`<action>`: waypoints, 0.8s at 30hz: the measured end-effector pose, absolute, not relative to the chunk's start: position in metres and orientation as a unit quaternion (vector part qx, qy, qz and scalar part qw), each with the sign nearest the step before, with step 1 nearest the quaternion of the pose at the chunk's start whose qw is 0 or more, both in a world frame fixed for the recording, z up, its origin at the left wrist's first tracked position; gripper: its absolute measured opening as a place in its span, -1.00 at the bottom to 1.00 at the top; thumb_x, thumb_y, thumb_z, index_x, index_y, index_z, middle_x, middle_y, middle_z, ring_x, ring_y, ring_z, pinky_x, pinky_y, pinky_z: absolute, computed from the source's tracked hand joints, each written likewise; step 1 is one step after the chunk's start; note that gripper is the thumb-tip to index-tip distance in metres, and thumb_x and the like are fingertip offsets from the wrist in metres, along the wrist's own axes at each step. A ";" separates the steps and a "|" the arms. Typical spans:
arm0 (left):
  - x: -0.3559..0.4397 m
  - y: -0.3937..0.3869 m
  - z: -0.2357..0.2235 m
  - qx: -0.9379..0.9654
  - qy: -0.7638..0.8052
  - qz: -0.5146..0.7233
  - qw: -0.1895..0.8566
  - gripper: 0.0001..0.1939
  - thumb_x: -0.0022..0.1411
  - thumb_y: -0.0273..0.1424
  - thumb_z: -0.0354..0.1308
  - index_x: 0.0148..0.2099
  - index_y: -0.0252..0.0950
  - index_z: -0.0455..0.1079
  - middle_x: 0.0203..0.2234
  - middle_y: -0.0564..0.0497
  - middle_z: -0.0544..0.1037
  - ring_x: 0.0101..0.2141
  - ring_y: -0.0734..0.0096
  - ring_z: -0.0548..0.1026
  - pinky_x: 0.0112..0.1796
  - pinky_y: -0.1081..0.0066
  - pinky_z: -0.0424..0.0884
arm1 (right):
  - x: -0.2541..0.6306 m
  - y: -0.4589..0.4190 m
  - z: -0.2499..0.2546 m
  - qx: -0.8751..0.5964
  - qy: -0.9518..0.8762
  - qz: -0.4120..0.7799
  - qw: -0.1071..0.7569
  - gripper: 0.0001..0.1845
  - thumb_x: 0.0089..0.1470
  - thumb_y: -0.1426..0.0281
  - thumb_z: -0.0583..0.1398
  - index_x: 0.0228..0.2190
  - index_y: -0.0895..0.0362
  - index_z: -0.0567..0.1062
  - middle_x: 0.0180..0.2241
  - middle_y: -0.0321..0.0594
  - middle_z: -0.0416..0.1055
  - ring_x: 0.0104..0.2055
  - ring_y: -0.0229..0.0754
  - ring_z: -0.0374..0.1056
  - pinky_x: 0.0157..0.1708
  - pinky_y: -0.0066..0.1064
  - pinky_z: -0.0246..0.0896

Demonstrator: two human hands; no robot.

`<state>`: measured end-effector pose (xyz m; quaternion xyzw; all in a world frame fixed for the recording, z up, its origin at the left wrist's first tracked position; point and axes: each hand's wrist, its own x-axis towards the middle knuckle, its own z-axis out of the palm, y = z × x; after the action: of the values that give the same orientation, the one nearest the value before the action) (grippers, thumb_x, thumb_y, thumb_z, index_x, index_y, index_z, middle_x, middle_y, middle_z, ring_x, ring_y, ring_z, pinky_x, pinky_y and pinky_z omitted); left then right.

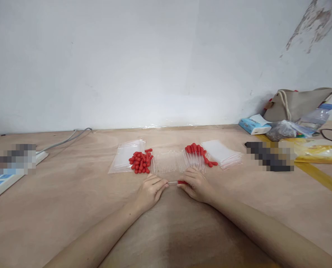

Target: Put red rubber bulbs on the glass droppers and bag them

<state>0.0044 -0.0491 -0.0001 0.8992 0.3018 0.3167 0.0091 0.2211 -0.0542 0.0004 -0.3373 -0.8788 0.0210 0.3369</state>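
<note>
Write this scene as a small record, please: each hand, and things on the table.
Left hand: pinches a thin, clear tube
Right hand: holds a red, rubber-looking bulb at the tube's right end
Loose parts: heap of red bulbs at left, row of clear tubes in centre
Joined parts: clear tubes with red bulbs, right of the row
Bags: stack of translucent plastic bags at left, another stack at right
Far left: white power strip with blue sockets
Far right: blue-and-white tissue pack; beige bag with rope handle

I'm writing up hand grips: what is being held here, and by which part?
A clear tube meeting a red bulb. The left hand pinches the tube toward its left end; the right hand grips the bulb.
</note>
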 end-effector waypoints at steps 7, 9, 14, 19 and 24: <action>0.005 -0.048 -0.003 0.906 0.295 0.302 0.011 -0.80 0.25 -0.42 -0.08 -0.23 -0.33 0.37 -0.50 -0.03 0.47 -0.45 0.42 0.38 -0.36 0.39 0.27 | 0.217 -0.053 0.000 -0.330 -0.889 -0.009 0.317 -0.81 0.09 0.35 0.04 -0.39 0.15 0.42 -0.50 -0.21 0.38 -0.41 -0.22 0.21 -0.39 -0.34 0.00; 0.004 -0.048 -0.003 0.908 0.295 0.298 0.009 -0.80 0.25 -0.42 -0.07 -0.24 -0.33 0.37 -0.50 -0.03 0.47 -0.45 0.42 0.37 -0.36 0.38 0.26 | 0.217 -0.052 0.000 -0.326 -0.891 -0.012 0.316 -0.81 0.09 0.36 0.04 -0.38 0.15 0.42 -0.50 -0.20 0.39 -0.42 -0.21 0.21 -0.40 -0.34 0.01; 0.006 -0.047 -0.002 0.903 0.296 0.312 0.025 -0.81 0.24 -0.42 -0.06 -0.22 -0.33 0.38 -0.52 -0.02 0.46 -0.46 0.42 0.36 -0.37 0.39 0.27 | 0.220 -0.051 0.001 -0.316 -0.876 0.068 0.359 -0.82 0.09 0.35 0.05 -0.31 0.10 0.42 -0.44 -0.20 0.40 -0.38 -0.22 0.27 -0.36 -0.37 0.13; 0.010 -0.048 0.005 0.902 0.285 0.315 0.077 -0.73 0.23 -0.37 -0.03 -0.04 -0.31 0.30 -0.43 -0.03 0.48 -0.40 0.40 0.37 -0.34 0.39 0.30 | 0.218 -0.050 0.007 -0.377 -0.745 0.274 0.477 -0.74 -0.02 0.29 0.15 -0.25 0.10 0.31 -0.39 -0.24 0.37 -0.36 -0.27 0.31 -0.35 -0.42 0.21; 0.010 -0.051 0.012 0.897 0.324 0.277 0.118 -0.58 0.22 -0.34 -0.04 0.12 -0.28 0.10 -0.33 -0.05 0.45 -0.32 0.35 0.37 -0.27 0.33 0.31 | 0.236 -0.020 0.030 -0.429 -0.603 0.386 0.552 -0.72 -0.07 0.21 0.15 -0.34 0.15 0.36 -0.51 -0.28 0.33 -0.46 -0.31 0.27 -0.44 -0.47 0.20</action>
<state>0.0098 -0.0508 0.0118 0.8969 0.3240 0.2770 0.1176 0.2357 -0.0195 0.0296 -0.4289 -0.6025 0.3858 0.5515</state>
